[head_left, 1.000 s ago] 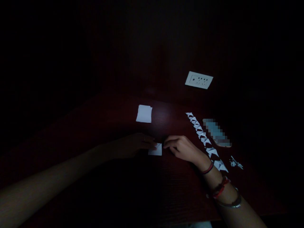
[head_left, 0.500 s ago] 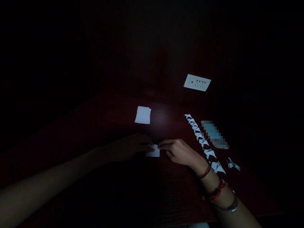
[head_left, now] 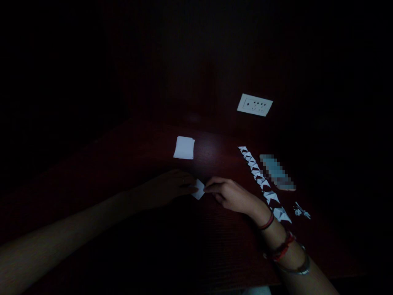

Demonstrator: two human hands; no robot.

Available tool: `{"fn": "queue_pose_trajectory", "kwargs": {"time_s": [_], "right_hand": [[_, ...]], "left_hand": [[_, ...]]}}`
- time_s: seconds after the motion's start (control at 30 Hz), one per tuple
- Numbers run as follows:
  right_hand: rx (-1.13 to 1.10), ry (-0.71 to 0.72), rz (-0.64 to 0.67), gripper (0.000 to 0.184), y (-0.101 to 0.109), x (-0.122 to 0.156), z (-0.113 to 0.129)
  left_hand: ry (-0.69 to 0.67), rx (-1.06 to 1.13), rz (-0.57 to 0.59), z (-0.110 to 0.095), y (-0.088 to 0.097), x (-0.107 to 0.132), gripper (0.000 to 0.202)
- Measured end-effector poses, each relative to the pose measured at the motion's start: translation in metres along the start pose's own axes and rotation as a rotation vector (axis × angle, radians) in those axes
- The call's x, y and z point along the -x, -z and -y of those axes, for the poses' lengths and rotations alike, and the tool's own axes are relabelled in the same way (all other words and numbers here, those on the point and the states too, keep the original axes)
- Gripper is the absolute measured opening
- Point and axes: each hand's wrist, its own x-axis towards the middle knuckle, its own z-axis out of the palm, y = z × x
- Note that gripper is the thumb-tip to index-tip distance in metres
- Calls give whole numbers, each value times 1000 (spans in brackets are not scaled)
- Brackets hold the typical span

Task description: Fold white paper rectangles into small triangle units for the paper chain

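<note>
A small white piece of paper [head_left: 199,190], turned cornerwise, is held between both hands just over the dark red table [head_left: 211,246]. My left hand [head_left: 176,185], deep in shadow, grips its left side with thumb and fingers. At the paper's right corner, my right hand [head_left: 229,194] pinches with thumb and forefinger, the other fingers curled under. Whether the paper has a fold in it is too dim to tell.
A stack of white paper sheets [head_left: 184,148] lies farther back. To the right runs a row of folded white paper pieces [head_left: 260,180], beside a phone [head_left: 278,172] and a small heap of white scraps [head_left: 301,210]. A socket plate [head_left: 254,105] is on the wall.
The paper has been turned from lying square to standing cornerwise between my hands. Both hands stay close to where they were, with the right fingers now on its corner.
</note>
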Motion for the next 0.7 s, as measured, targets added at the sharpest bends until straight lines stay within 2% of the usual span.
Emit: {"fn": "queue_pose_trajectory", "kwargs": {"time_s": [0.33, 0.7], "right_hand": [[94, -16, 40, 50, 0, 1, 5], [36, -7, 60, 43, 5, 0, 4]], "left_hand": [[-15, 13, 40, 2, 0, 3, 49], [-4, -71, 61, -5, 4, -3, 38]]}}
